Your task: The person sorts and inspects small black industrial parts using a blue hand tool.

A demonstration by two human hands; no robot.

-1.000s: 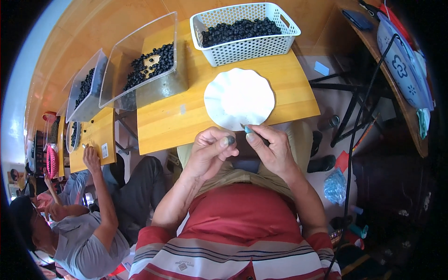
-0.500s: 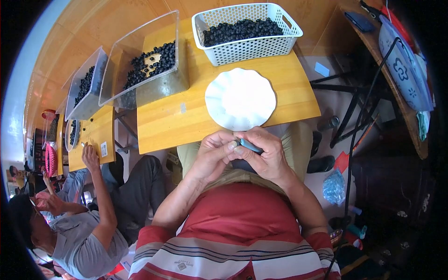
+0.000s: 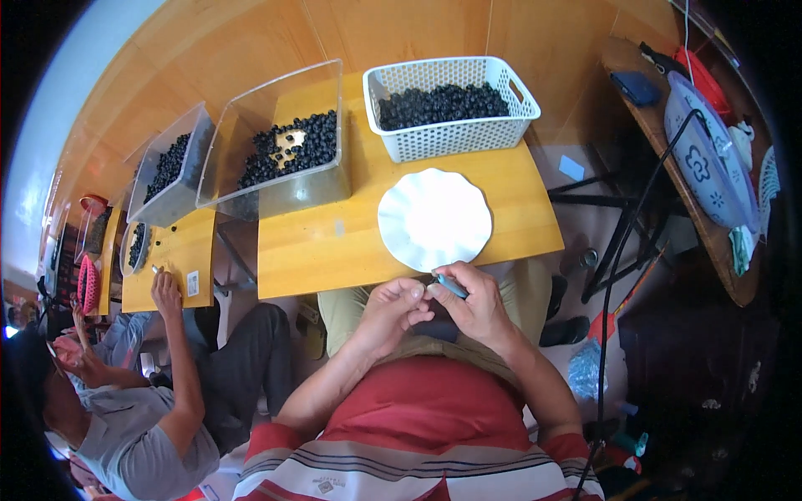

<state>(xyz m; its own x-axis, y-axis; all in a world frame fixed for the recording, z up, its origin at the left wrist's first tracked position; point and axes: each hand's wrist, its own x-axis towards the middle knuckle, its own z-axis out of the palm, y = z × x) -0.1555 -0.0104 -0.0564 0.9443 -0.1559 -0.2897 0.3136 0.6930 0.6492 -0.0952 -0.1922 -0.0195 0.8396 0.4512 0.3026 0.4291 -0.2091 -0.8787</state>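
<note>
My right hand (image 3: 478, 311) is closed round a small tool with a blue-grey handle (image 3: 452, 286); its working end is too small to make out. Against its tip, my left hand (image 3: 384, 317) pinches something small and dark, mostly covered by the fingertips. Both hands meet over my lap, just off the near edge of the wooden table (image 3: 326, 271). Right beyond them lies a white scalloped plate (image 3: 434, 219) with nothing visible on it. Farther back, a white perforated basket (image 3: 455, 149) holds many black round pieces (image 3: 443, 107).
Left of the basket stands a clear plastic bin (image 3: 305, 196) with more black pieces. Another person's hand (image 3: 166, 292) works at a second table (image 3: 205, 242), beside another bin (image 3: 171, 196). At right, a side table (image 3: 710, 242) carries a flower-patterned basin (image 3: 697, 159). A black cable (image 3: 603, 334) hangs down.
The view has tilted, so the tables and containers appear lower. My left fingers have loosened and spread slightly, while the right hand keeps the tool against the left fingertips.
</note>
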